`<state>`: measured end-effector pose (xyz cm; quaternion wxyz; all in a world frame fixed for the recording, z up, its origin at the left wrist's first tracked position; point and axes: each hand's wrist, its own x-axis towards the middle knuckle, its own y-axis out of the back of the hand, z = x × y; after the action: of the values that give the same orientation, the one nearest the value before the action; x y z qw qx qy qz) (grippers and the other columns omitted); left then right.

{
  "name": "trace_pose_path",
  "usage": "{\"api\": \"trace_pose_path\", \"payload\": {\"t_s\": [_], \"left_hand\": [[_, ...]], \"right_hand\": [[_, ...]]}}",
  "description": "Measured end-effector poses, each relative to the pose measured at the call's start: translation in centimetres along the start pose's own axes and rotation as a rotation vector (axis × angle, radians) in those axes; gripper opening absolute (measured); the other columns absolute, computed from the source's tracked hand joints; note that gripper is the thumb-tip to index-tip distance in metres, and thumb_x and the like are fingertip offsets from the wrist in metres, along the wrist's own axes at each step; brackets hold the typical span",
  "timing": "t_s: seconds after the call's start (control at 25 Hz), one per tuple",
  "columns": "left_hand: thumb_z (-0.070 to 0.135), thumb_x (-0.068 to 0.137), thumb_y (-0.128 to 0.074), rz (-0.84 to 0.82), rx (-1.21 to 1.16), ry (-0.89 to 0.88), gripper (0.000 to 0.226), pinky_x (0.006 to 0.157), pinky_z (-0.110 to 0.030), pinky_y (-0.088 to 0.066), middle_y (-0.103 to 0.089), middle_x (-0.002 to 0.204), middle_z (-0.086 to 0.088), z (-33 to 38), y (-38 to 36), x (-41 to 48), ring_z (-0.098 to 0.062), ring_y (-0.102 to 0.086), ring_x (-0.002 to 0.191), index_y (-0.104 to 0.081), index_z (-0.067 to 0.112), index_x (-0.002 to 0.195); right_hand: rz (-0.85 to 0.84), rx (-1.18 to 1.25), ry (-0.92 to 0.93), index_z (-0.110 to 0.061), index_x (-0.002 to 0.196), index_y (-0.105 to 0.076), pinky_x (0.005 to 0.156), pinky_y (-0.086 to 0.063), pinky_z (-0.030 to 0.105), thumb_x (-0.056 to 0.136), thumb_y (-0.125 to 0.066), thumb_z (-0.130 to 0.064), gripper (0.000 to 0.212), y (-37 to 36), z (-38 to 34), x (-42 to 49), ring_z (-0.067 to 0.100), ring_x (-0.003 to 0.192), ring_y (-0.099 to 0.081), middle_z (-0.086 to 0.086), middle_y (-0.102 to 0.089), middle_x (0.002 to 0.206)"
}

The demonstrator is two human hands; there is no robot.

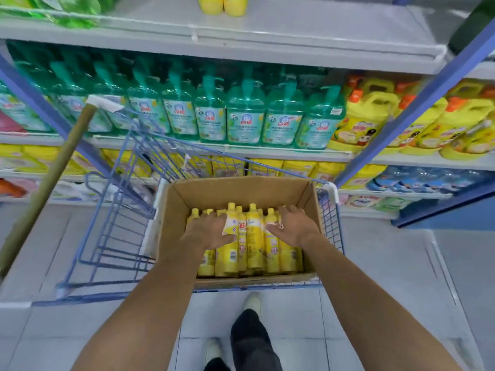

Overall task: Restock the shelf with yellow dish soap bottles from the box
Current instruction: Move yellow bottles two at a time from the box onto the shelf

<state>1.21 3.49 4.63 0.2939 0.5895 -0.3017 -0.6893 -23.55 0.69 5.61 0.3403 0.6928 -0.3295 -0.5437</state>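
Left hand (207, 231) and right hand (293, 228) each curl around yellow dish soap bottles (254, 236) packed in the box (241, 186) at the cart's (107, 210) near right corner, probably to lift two at once.

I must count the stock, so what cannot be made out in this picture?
- Head view: left hand and right hand cover some bottles in the box; their grip is unclear.
- Top-shelf yellow bottles: cut off by the top edge.
- Green bottles: labels blurred.
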Motion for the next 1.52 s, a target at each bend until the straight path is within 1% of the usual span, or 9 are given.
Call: {"api": "trace_pose_path", "payload": {"t_s": [0.4, 0.52, 0.76, 0.96, 1.08, 1.2, 1.28, 1.4, 1.52], "left_hand": [[0.070, 0.088, -0.051, -0.154, -0.193, 0.113, 0.086, 0.094, -0.046, -0.049, -0.050, 0.139, -0.015, 0.5, -5.9, 12.0, -0.034, -0.054, 0.124, -0.034, 0.007, 0.145], [0.060, 0.090, -0.059, -0.116, -0.329, 0.192, 0.075, 0.080, -0.039, -0.048, -0.056, 0.126, -0.017, 0.4, -7.2, 14.9, -0.036, -0.059, 0.113, -0.042, -0.001, 0.130], [0.045, 0.083, -0.076, -0.037, -0.555, 0.361, 0.079, 0.090, -0.041, -0.048, -0.054, 0.133, -0.017, 0.5, -8.9, 17.3, -0.038, -0.055, 0.122, -0.039, 0.000, 0.135], [0.039, 0.073, -0.084, 0.049, -0.748, 0.437, 0.074, 0.083, -0.037, -0.050, -0.063, 0.121, -0.010, 0.2, -9.2, 17.4, -0.035, -0.061, 0.113, -0.044, 0.012, 0.129], [0.033, 0.068, -0.087, 0.138, -0.942, 0.449, 0.067, 0.089, -0.043, -0.055, -0.066, 0.113, -0.006, 0.5, -8.4, 15.8, -0.032, -0.064, 0.105, -0.048, 0.017, 0.120], [0.022, 0.069, -0.089, 0.213, -1.050, 0.314, 0.069, 0.073, -0.029, -0.051, -0.063, 0.106, -0.001, 0.6, -5.8, 13.6, -0.020, -0.061, 0.096, -0.048, 0.018, 0.125], [0.019, 0.069, -0.089, 0.235, -1.071, 0.212, 0.073, 0.070, -0.028, -0.048, -0.061, 0.106, -0.001, 0.6, -3.3, 12.2, -0.018, -0.057, 0.093, -0.047, 0.018, 0.129], [0.026, 0.060, -0.091, 0.311, -1.100, 0.088, 0.081, 0.083, -0.038, -0.055, -0.065, 0.114, 0.000, -0.1, 1.4, 10.0, -0.020, -0.063, 0.105, -0.050, 0.022, 0.131], [0.030, 0.062, -0.090, 0.402, -1.112, -0.017, 0.079, 0.083, -0.045, -0.057, -0.067, 0.108, 0.002, -0.9, 7.6, 7.1, -0.021, -0.067, 0.099, -0.049, 0.026, 0.129]], "right_hand": [[-0.151, 0.177, -0.192, -0.009, 0.154, -0.026, 0.112, -0.038, 0.045, 0.098, -0.052, -0.054, 0.077, -7.8, 5.7, 10.6, 0.037, 0.141, -0.035, 0.019, -0.031, 0.155], [-0.120, 0.298, -0.268, -0.008, 0.150, -0.034, 0.110, -0.039, 0.043, 0.094, -0.063, -0.045, 0.073, -10.1, 6.5, 13.2, 0.038, 0.135, -0.041, 0.020, -0.038, 0.146], [-0.021, 0.303, -0.390, -0.007, 0.151, -0.031, 0.113, -0.037, 0.040, 0.086, -0.075, -0.040, 0.086, -12.1, 7.3, 16.2, 0.037, 0.139, -0.040, 0.021, -0.035, 0.151], [-0.015, 0.431, -0.440, -0.008, 0.140, -0.043, 0.103, -0.043, 0.037, 0.067, -0.090, -0.037, 0.091, -11.0, 7.0, 16.6, 0.036, 0.131, -0.048, 0.018, -0.047, 0.140], [-0.038, 0.495, -0.359, -0.011, 0.135, -0.050, 0.093, -0.046, 0.031, 0.066, -0.093, -0.031, 0.083, -8.8, 6.2, 15.2, 0.030, 0.126, -0.055, 0.012, -0.060, 0.133], [-0.040, 0.446, -0.192, -0.012, 0.143, -0.049, 0.099, -0.047, 0.035, 0.066, -0.092, -0.036, 0.091, -5.1, 4.0, 13.5, 0.028, 0.126, -0.054, 0.009, -0.061, 0.133], [0.043, 0.477, -0.095, -0.014, 0.136, -0.057, 0.092, -0.050, 0.032, 0.062, -0.093, -0.035, 0.085, -2.0, 2.7, 12.7, 0.025, 0.115, -0.060, 0.007, -0.067, 0.125], [0.181, 0.543, 0.036, -0.014, 0.119, -0.065, 0.080, -0.048, 0.028, 0.063, -0.093, -0.032, 0.065, 3.2, 0.2, 10.9, 0.021, 0.098, -0.065, 0.004, -0.070, 0.108], [0.317, 0.608, 0.099, -0.013, 0.112, -0.065, 0.075, -0.047, 0.028, 0.065, -0.093, -0.036, 0.059, 8.8, -3.1, 8.7, 0.019, 0.092, -0.064, 0.001, -0.068, 0.102]]}}
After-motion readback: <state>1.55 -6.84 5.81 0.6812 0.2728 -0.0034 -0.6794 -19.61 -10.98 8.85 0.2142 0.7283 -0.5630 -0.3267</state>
